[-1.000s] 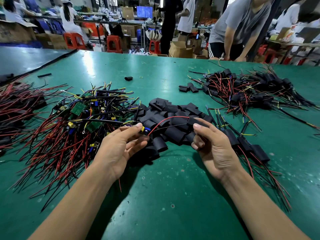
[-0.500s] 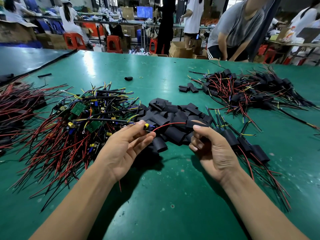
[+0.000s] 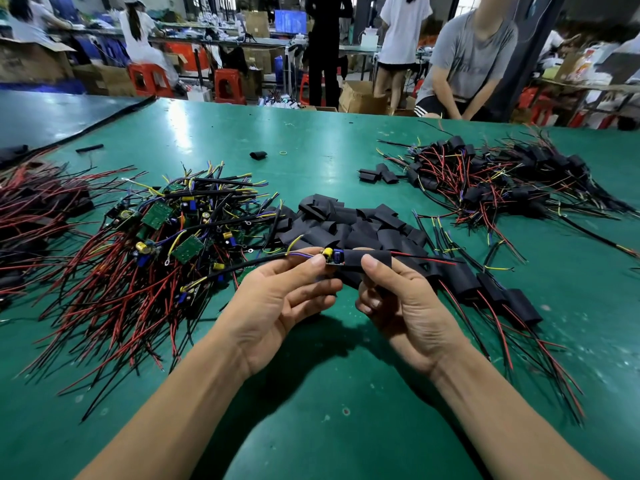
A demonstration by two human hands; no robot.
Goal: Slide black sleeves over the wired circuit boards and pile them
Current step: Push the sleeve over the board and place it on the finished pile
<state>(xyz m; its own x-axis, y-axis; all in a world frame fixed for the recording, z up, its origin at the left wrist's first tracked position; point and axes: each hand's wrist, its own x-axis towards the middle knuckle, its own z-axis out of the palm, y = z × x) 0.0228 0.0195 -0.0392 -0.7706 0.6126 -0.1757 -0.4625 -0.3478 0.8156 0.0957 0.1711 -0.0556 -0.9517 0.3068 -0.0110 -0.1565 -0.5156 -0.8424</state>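
My left hand (image 3: 280, 299) pinches a small wired circuit board (image 3: 333, 257) with a yellow and a blue part on it. My right hand (image 3: 401, 299) holds a black sleeve (image 3: 370, 259) that covers the board's right end, and its red and black wires stick out of the sleeve to the right. Behind my hands lies a heap of empty black sleeves (image 3: 349, 223). A pile of bare wired boards (image 3: 152, 244) lies to the left. Several sleeved boards (image 3: 498, 292) lie in a row to the right.
A large pile of sleeved boards (image 3: 502, 181) sits at the back right of the green table (image 3: 311, 393). More red and black wires (image 3: 38, 209) lie at the far left. A loose sleeve (image 3: 258, 154) lies mid-table. A person in grey (image 3: 467, 60) leans at the far edge.
My hands have come together and risen slightly. The sleeve in my right hand has slid along the red and black wires and now covers part of the board.
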